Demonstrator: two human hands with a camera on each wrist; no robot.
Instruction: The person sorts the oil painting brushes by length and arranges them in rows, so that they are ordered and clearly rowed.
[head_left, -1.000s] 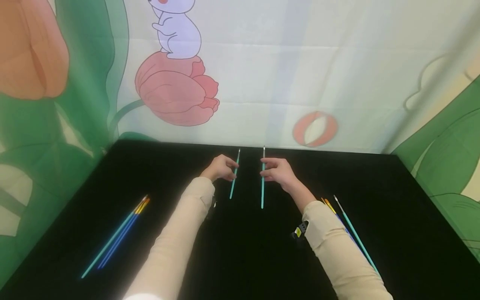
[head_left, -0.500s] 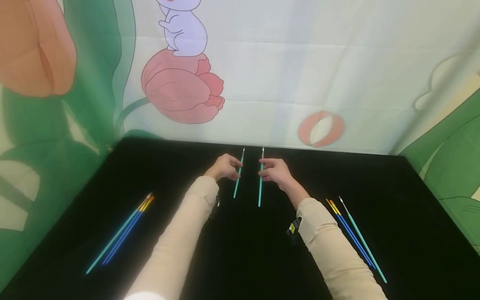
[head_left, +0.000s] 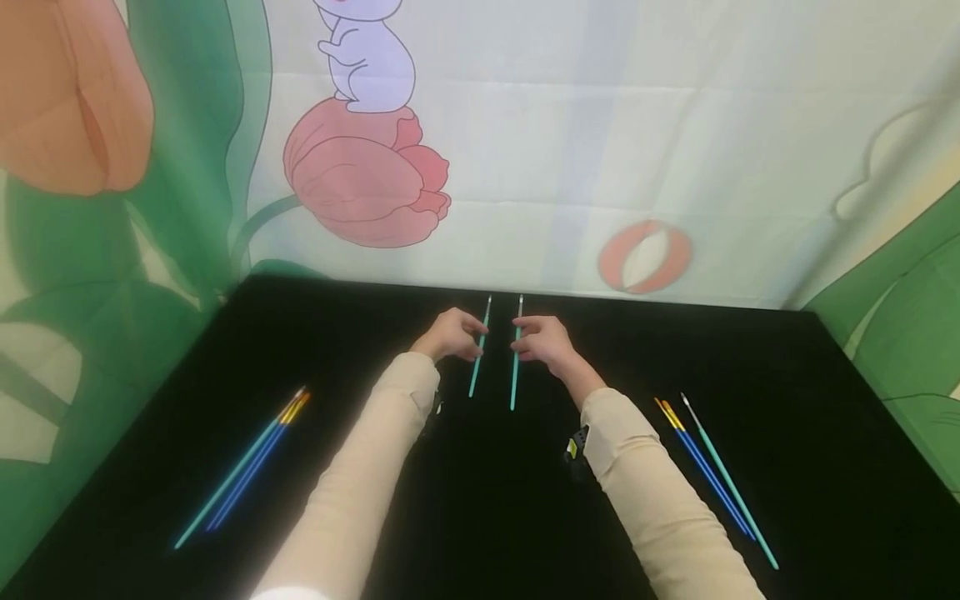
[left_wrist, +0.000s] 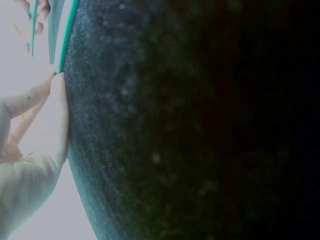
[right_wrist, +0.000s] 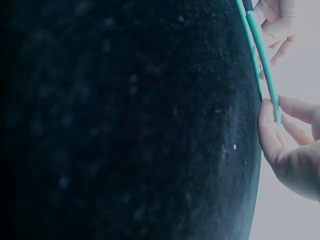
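Near the far edge of the black table, my left hand (head_left: 453, 335) pinches a teal paintbrush (head_left: 476, 375) between thumb and fingers. Just to its right, my right hand (head_left: 546, 340) pinches a second teal paintbrush (head_left: 514, 383). Both brushes point their tips away from me and stand nearly parallel, a narrow gap apart. The left wrist view shows thumb and fingertips meeting on the teal handle (left_wrist: 66, 40). In the right wrist view the teal handle (right_wrist: 265, 57) runs up from the pinch, with the other hand behind it.
On the left of the black table (head_left: 480, 517) lie a teal paintbrush (head_left: 225, 483) and blue paintbrushes (head_left: 251, 475) side by side. To the right are blue paintbrushes (head_left: 712, 479) and a teal one (head_left: 738, 496). A printed curtain (head_left: 525, 150) hangs behind the far edge.
My right hand has moved left with its paintbrush, narrowing the gap to the other brush. The left hand keeps its pinch and has shifted slightly right in view, as has the whole scene.
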